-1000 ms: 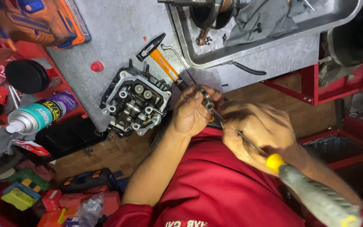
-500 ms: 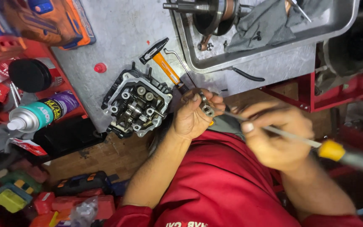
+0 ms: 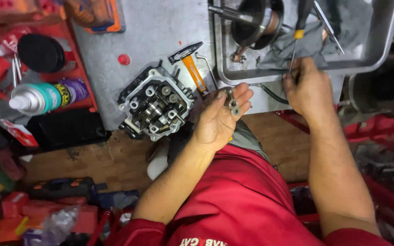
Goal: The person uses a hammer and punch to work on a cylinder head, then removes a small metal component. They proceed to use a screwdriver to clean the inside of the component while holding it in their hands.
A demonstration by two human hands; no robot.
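So, starting at the fingers (image 3: 240, 93) of the left hand (image 3: 217, 120): they're curled loosely upward, palm open, cradling a few small metal nuts (image 3: 231, 104) stacked near the fingertips. Not a tight pinch, more of a cupped hold. The right hand (image 3: 311, 91) is up and to the right of that, closed around the thin shaft of a screwdriver (image 3: 296, 48) with a yellow-and-black handle. The shaft runs nearly straight up and away from the knuckles, its handle end lying over the metal tray (image 3: 370, 59), where a grey rag (image 3: 297, 50) and a round dark engine part (image 3: 251, 23) sit.

The relation that matters: the engine cylinder head (image 3: 153, 107) sits on the grey table (image 3: 160, 32) just to the left of the nut-holding hand, near but not touching it. The left hand is clearly the closer one; the right is well apart, over at the tray edge. A small orange-handled hammer (image 3: 190, 64) lies between the head and the tray.
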